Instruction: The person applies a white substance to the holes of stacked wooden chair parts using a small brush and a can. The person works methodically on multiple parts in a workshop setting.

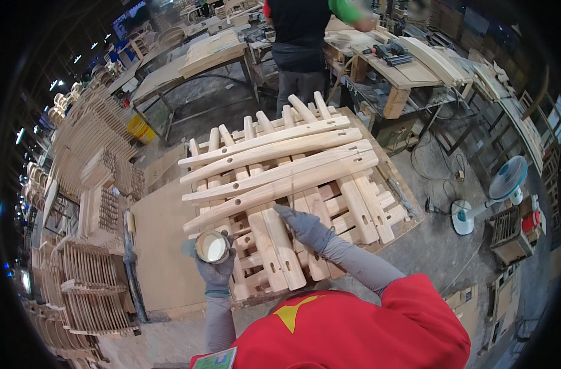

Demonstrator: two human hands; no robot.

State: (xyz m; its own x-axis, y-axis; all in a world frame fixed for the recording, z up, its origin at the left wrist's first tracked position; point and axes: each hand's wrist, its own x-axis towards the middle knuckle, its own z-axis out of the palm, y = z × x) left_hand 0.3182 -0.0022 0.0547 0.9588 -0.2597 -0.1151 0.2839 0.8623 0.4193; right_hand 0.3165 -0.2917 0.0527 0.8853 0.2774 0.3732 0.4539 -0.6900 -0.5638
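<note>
My left hand [216,272], in a grey glove, is wrapped round a small round cup [200,249] with a white, creamy liquid inside. It holds the cup by the near left corner of a stack of pale wooden pieces. My right hand [306,230], gloved too, reaches over the stack with its fingers drawn together; what they hold, if anything, is too small to make out. Its fingertips are close to a curved wooden rail [280,192], the nearest of several rails lying crosswise on top. Under them lie wooden slats [274,249] with slots near their ends.
The stack rests on a board-topped table [164,246]. Piles of wooden parts [93,270] stand on the left, near a yellow bucket [140,129]. Beyond the table, a person [300,37] stands by a workbench with a power tool [391,52]. A fan [508,178] is on the right.
</note>
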